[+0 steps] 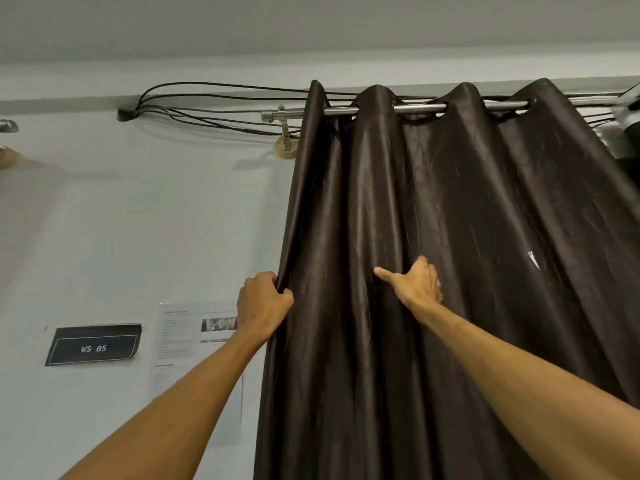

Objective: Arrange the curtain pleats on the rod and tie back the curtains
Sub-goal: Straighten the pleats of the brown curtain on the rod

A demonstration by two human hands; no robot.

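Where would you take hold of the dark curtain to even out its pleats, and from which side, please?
Probably by the free left edge of the dark curtain, coming from the wall side, as the left hand does: that hem hangs loose and pinches easily. The right hand can then press into a valley between folds from the front, since the ridges below the rod stand out toward you.

The curtain [433, 237] was a very dark brown, almost black, with a satin sheen and pale vertical streaks where light caught the folds (one small white fleck stood out at its right). The rod [419, 109] was bright silver metal. Black cables [221, 102] looped over a pale grey-white wall [121, 220]. The bracket's round base [286, 147] was light tan wood. A black sign [93, 345] bore white letters, "WS 05", inside a thin white border. Beside it hung a white printed sheet [180, 334].
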